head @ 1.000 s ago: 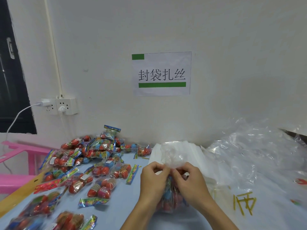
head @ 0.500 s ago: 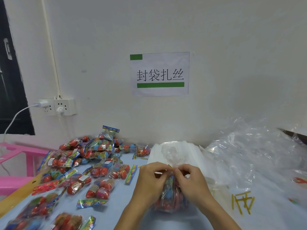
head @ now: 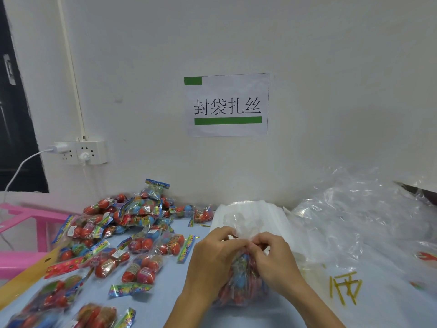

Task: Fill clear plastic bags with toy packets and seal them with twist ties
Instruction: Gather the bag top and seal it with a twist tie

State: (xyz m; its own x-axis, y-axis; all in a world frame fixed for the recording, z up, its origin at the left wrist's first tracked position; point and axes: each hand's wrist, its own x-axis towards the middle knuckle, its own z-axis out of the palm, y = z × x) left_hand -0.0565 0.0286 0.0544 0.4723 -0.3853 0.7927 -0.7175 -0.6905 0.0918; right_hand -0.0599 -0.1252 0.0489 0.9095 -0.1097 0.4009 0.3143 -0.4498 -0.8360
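Both hands, the left hand and right hand, are pinching the filled bag at its gathered neck, probably keeping it closed for tying.

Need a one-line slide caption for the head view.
Both hands, left and right, pinch the neck of a filled bag; loose toy packets lie left.

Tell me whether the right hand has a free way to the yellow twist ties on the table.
Probably yes. The twist ties lie uncovered just right of the right hand, nothing between them. But it now pinches the filled bag's neck, so it must let go first.
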